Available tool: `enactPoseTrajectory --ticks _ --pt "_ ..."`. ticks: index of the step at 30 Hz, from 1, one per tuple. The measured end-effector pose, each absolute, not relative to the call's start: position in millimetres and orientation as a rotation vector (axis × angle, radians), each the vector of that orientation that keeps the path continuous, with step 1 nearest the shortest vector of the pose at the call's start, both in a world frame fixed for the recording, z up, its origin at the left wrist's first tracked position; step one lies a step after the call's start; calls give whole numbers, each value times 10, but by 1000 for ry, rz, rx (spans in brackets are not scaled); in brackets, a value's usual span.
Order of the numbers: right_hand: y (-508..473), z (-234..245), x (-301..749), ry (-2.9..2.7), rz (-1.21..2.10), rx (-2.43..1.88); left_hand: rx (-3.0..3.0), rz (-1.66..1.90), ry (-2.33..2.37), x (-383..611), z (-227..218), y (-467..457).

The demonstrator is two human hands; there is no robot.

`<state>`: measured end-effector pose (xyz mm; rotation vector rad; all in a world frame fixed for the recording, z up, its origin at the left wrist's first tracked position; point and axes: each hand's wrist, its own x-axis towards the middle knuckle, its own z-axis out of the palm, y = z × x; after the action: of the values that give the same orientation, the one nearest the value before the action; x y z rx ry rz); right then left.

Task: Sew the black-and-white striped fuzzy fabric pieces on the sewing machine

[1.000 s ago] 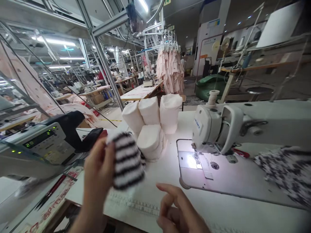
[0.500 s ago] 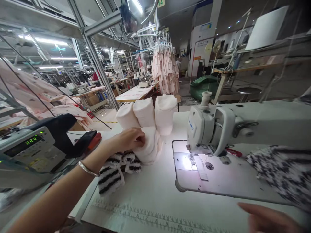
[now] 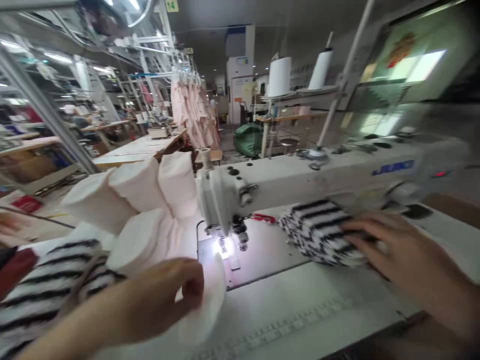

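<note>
Resting right hand [image 3: 407, 255] below JUKI lettering [image 3: 393, 167]

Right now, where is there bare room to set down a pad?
Bare room lies on the machine bed, between the needle plate and the striped fabric stack under the right hand. Another strip runs along the ruler marks. Left of the plate, white rolls and striped fabric crowd.

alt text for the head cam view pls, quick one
A left hand pinches a round white fabric pad beside a white JUKI sewing machine, while a right hand rests on a stack of black-and-white striped fabric. Stacked white pads stand behind the needle.
</note>
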<state>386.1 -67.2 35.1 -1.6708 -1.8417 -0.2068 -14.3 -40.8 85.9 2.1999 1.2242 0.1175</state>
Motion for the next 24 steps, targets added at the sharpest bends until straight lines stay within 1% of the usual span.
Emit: enactPoseTrajectory --ticks 2,5,7,10,13,15,17,21,22,24 --pt "-595 431 3842 -1866 -207 -1672 2168 231 1238 43 555 -488" --pt "-532 562 3779 -1813 -230 -1675 2019 328 1191 295 432 -550" --pt "-575 686 3679 -1771 -267 -1662 1683 323 1051 482 474 -608" --pt "-779 845 3365 -1831 -291 -1542 943 302 636 771 442 -738" --pt "-1042 806 2935 -1985 -244 -1349 488 407 381 960 276 -843" --pt "-1173 660 2697 -2052 -138 -1267 400 547 438 980 197 -869" --pt "-1239 478 2556 -2058 -11 -1228 388 650 614 923 180 -863" --pt "-1233 238 2528 -1932 133 -1332 416 680 838 744 219 -825" --pt "-1223 227 2548 -1907 209 -1383 447 674 844 715 226 -819" --pt "-1209 260 2592 -1879 506 -1450 518 659 825 691 237 -810"
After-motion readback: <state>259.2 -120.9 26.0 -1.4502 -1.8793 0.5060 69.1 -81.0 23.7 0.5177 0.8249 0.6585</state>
